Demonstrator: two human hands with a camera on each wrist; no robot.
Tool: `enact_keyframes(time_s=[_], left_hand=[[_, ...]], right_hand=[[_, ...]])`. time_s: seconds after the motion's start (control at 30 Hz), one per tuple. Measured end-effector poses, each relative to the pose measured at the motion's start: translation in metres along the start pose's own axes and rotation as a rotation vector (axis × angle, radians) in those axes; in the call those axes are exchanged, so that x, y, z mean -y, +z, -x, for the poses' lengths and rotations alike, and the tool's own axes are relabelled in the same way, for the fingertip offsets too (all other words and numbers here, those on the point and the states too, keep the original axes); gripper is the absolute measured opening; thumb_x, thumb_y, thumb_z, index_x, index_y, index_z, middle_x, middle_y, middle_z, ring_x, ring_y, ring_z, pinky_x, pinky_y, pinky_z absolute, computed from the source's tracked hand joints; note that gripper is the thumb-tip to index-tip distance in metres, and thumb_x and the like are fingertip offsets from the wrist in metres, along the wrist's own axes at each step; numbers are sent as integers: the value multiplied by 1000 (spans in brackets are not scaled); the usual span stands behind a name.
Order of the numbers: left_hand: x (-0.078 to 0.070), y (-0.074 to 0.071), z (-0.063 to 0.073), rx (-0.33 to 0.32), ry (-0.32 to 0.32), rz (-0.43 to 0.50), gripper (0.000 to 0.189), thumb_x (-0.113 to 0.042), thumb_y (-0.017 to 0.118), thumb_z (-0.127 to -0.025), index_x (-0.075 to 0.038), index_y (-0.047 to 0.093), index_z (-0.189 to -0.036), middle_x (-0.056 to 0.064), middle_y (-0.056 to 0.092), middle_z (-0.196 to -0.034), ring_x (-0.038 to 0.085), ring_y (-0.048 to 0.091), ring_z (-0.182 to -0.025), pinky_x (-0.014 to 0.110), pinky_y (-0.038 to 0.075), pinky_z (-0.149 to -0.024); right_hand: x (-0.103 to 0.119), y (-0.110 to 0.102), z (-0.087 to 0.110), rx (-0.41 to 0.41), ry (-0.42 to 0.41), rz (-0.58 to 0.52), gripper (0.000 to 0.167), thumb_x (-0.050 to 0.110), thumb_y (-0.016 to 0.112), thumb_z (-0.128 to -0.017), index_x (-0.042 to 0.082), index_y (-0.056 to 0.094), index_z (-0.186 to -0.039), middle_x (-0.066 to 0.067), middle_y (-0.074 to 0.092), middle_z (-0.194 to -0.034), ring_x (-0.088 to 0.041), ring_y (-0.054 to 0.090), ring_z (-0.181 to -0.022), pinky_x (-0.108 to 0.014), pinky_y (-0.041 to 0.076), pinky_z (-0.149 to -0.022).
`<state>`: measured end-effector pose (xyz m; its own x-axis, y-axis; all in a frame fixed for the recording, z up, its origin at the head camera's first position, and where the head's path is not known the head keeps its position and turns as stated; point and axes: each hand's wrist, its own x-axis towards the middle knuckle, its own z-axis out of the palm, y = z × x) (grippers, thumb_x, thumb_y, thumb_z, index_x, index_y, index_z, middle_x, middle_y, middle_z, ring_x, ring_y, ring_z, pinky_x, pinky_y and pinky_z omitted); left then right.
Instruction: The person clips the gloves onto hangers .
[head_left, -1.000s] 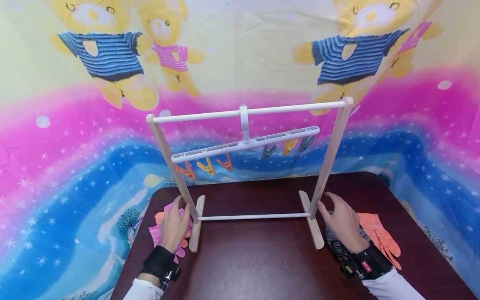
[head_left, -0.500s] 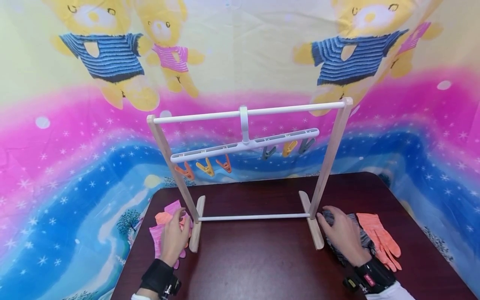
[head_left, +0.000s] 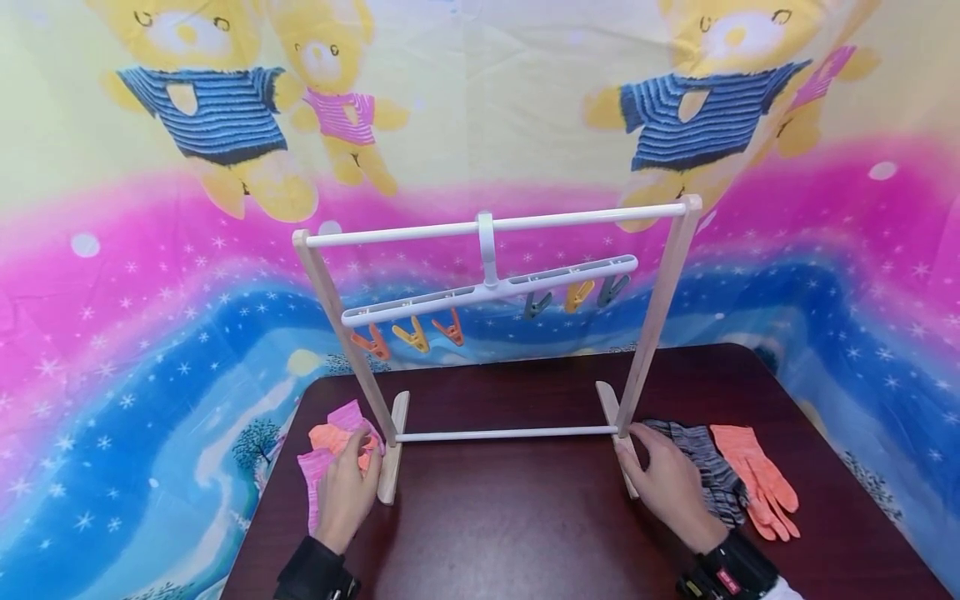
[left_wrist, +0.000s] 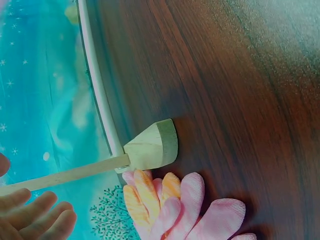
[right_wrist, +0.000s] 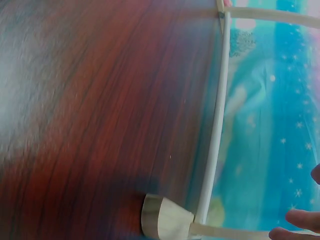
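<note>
A rack with pale wooden uprights [head_left: 655,325] and white rods stands on the table. From its top rod hangs a white clip hanger [head_left: 491,290], tilted down toward the left, bearing orange, yellow and grey clothespins [head_left: 411,333]. My left hand [head_left: 348,492], fingers relaxed, is over pink and orange gloves [left_wrist: 187,205] beside the left wooden foot [head_left: 393,467]. Nothing shows between its fingers in the left wrist view. My right hand [head_left: 671,483] is at the right foot, its loosely bent fingers and thumb near the upright's base; whether they touch it is unclear.
A dark grey striped glove [head_left: 705,462] and an orange glove [head_left: 757,479] lie on the table right of the rack. The dark wooden table [head_left: 510,533] backs onto a bear-print cloth [head_left: 465,100]. A white lower rod [head_left: 506,433] joins the rack's two sides.
Both hands have moved down from beside the uprights toward the rack's feet. The right hand has also shifted left, uncovering more of the grey glove. The rack stays in place.
</note>
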<state>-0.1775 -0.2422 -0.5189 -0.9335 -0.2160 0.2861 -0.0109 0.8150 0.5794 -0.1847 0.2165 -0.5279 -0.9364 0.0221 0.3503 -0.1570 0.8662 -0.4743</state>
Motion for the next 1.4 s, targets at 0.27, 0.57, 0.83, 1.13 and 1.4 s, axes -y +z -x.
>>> enact_keyframes(time_s=[0.27,0.57,0.83,1.13,1.4], left_hand=[[1,-3,4,41,-51,-13,42,-22,62,-99,-5,57,-137,21,70,-120,34,71,-90,49,59,-80],[13,-8,11,69,-125,-49,47,-28,60,-100,-6,54,-141,21,73,-113,37,73,-85,51,58,-76],[25,-9,15,42,-118,-100,46,-28,61,-98,-4,56,-137,23,73,-106,28,62,-64,42,50,-58],[38,-9,16,93,-184,-103,47,-30,59,-99,-4,54,-138,4,48,-63,21,46,-54,33,32,-50],[50,-10,19,69,-195,-115,48,-31,55,-101,-2,53,-140,31,62,-131,52,63,-111,64,52,-84]], right_hand=[[12,7,2,106,19,-20,50,40,65,-96,5,65,-133,-23,62,-138,-44,57,-128,-63,49,-96],[27,30,6,121,-85,-30,49,32,73,-91,2,66,-129,-23,64,-134,-44,58,-129,-60,47,-102],[41,52,13,176,-149,-70,51,34,75,-89,4,66,-130,-21,63,-137,-42,55,-132,-58,44,-108],[53,68,20,188,-200,-106,48,33,74,-90,4,67,-128,-21,62,-138,-44,55,-132,-59,41,-110],[70,78,23,207,-230,-155,48,31,74,-90,3,67,-128,-21,62,-138,-42,55,-133,-59,38,-114]])
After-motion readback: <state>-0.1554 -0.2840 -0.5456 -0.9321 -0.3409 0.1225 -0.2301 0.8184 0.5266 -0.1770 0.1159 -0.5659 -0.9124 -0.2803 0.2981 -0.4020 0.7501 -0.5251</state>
